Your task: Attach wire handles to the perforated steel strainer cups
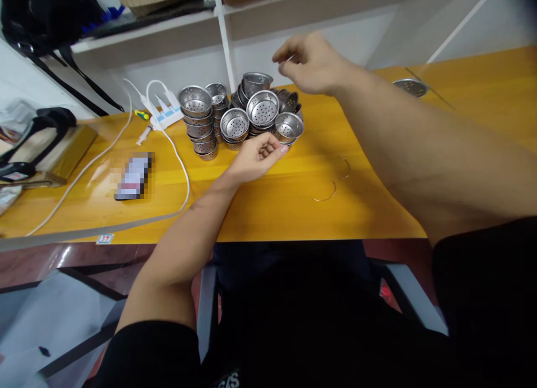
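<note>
Several small perforated steel strainer cups (242, 113) stand stacked in a cluster at the back of a yellow wooden table (268, 209). My left hand (257, 156) rests on the table just in front of the cluster, its fingers curled loosely, touching the nearest cup (288, 126). My right hand (309, 62) hovers above and to the right of the cluster, its thumb and forefinger pinched on a thin wire ring (289, 58). Two more thin wire rings (325, 193) (344, 167) lie on the table to the right of my left hand.
A single strainer (410, 86) lies at the far right of the table. A white power strip (163, 115) with cables, a small screwdriver (141, 114) and a phone (133, 176) lie to the left. A bag (39, 147) sits at the left edge. Shelves rise behind.
</note>
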### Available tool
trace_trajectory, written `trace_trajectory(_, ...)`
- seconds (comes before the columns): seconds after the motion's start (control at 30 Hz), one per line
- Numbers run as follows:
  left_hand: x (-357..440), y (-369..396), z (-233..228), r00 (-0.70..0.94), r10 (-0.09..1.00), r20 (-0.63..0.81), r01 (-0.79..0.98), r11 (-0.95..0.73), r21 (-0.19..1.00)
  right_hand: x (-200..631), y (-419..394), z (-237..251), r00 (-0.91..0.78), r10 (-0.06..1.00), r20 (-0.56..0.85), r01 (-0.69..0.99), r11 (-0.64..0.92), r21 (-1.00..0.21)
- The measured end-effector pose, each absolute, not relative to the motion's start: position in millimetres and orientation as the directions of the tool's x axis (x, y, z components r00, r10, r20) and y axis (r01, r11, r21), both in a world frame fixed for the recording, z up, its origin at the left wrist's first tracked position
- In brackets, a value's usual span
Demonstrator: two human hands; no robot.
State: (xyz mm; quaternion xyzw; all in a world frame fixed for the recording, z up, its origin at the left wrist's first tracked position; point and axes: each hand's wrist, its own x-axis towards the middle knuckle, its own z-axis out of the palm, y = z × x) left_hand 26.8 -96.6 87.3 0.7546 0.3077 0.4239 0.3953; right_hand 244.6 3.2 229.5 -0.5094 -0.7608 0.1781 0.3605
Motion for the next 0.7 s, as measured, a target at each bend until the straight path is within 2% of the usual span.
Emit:
trace_trajectory(0.13,26,-97,86,0.46,0.795,0.395,0.128,-0.5,0.857,287,8,224,-0.084,0.901,0.426,0.66,0.371,-0.654)
trace_trajectory(0.27,26,-97,86,0.46,0.784,0.417,0.108,-0.515,0.85,329,8,213,0.041,0.909,0.415,0.67,0.283,-0.687)
trace_trajectory(0.43,26,-98,89,0.454,0.806,0.38,0.106,-0.473,0.875,372,-18,211,0.155,0.887,0.435,0.731,0.193,-0.655)
trace_trajectory(0.57,27,-100,90,0.44,0.825,0.355,0.125,-0.448,0.885,409,-38,215,0.356,0.846,0.397,0.806,-0.063,-0.589)
trace_trajectory(0.7,27,-101,91,0.439,0.825,0.356,0.133,-0.451,0.883,442,-39,204,0.453,0.867,0.209,0.815,-0.308,-0.491)
